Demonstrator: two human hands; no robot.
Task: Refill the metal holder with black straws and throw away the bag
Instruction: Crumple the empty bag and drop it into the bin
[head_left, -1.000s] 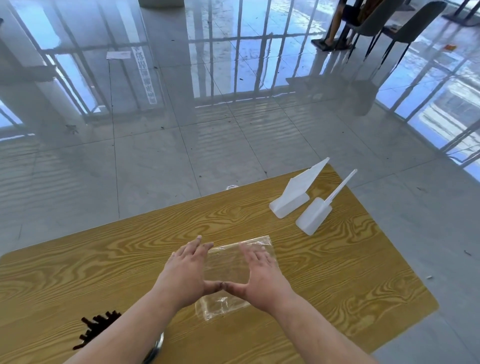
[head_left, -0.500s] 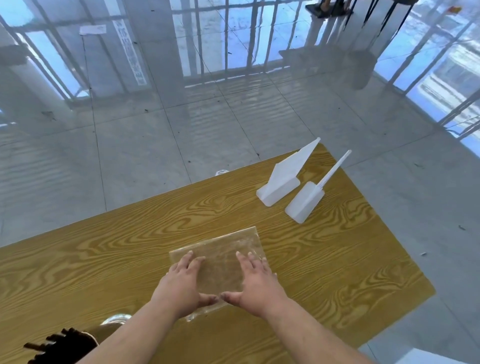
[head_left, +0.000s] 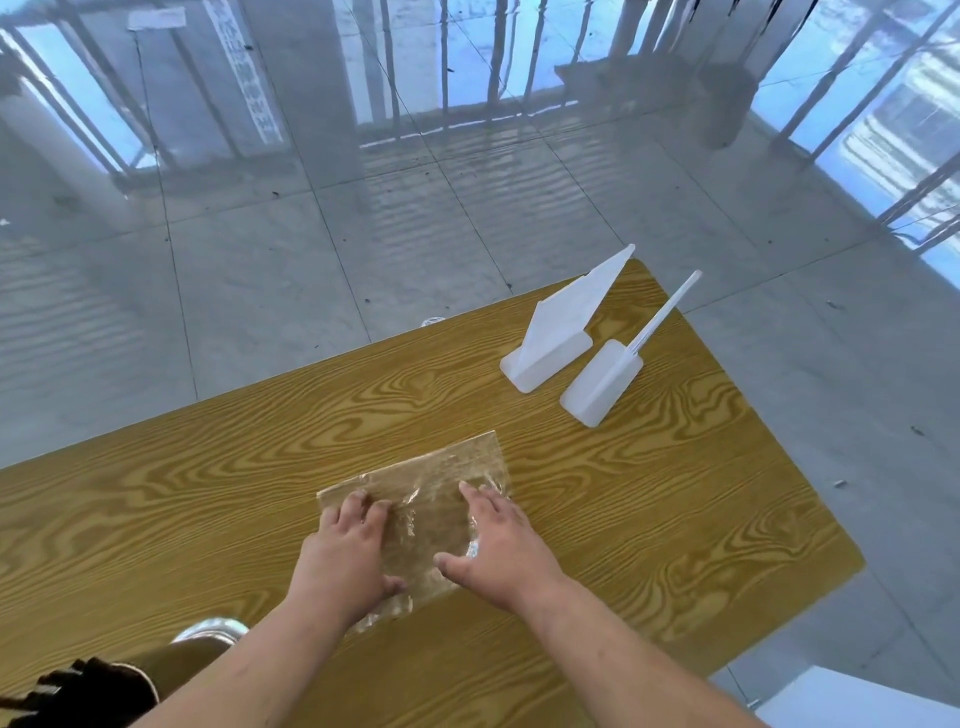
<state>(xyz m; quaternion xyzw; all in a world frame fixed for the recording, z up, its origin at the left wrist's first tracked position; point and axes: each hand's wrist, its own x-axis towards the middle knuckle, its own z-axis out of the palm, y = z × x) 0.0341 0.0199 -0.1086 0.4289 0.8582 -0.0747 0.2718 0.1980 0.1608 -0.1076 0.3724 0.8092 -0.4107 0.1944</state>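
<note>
Under both hands, the clear, crinkled plastic bag (head_left: 431, 499) lies flat on the yellow wood-grain table (head_left: 208, 493). Left hand (head_left: 345, 556): palm down on the bag's left part, fingers a little bent, tips pressing near its left edge, thumb on the near edge; nothing gripped. Right hand (head_left: 498, 545): palm down on the bag's right part, fingers straight and spread, thumb out toward the left hand; pressing, not gripping. The far strip of the bag shows beyond the fingertips. Behind and left of the left hand, just beside its forearm, stands the shiny metal holder (head_left: 208, 631), partly hidden by the arm; the bundle of black straws (head_left: 67, 691) shows further left at the frame's edge. Well beyond the right hand, to its right, a white plastic wedge-shaped stand (head_left: 558, 338) and a white plastic scoop with a thin handle (head_left: 602, 382) sit just beside each other. Past the table, glossy grey floor tiles (head_left: 260, 260).
</note>
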